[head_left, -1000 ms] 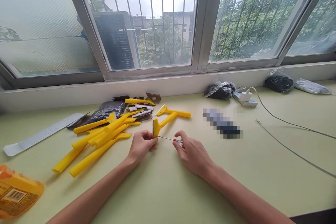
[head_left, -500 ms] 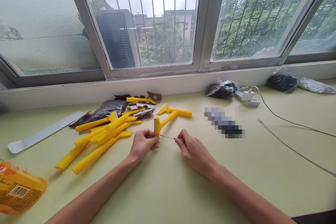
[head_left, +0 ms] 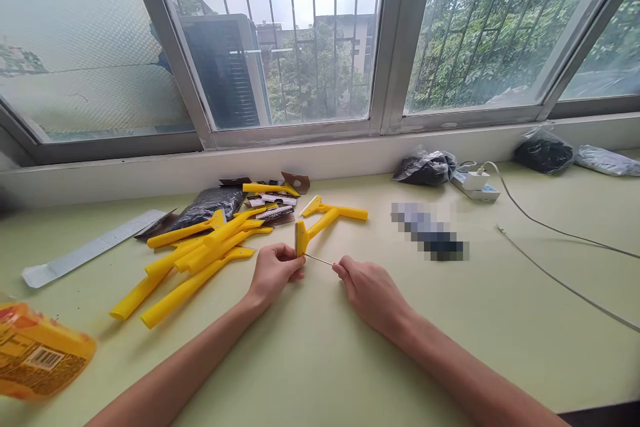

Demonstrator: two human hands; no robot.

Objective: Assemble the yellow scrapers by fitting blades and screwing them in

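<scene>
My left hand (head_left: 274, 275) is closed on the lower end of the head of a yellow scraper (head_left: 301, 239), whose handle slants up and away to the right. Pinched in my right hand (head_left: 367, 287) is a thin screwdriver (head_left: 320, 259); its shaft points left and its tip meets the scraper head near my left fingertips. The screwdriver's handle is mostly hidden by my fingers. Just behind the held scraper lies another yellow scraper (head_left: 350, 213). Several more yellow scrapers (head_left: 200, 250) are heaped to the left of my left hand.
Behind the heap are a black plastic bag (head_left: 213, 205) and torn brown packaging (head_left: 296, 183). A white strip (head_left: 90, 250) and an orange packet (head_left: 47, 353) lie at left. Bagged black items (head_left: 425, 168), a power strip (head_left: 475, 185) and cables (head_left: 560, 273) are at right.
The view has shifted slightly, moving the table items a little to the right. Both hands keep their grips, with the screwdriver shaft still against the scraper head.
</scene>
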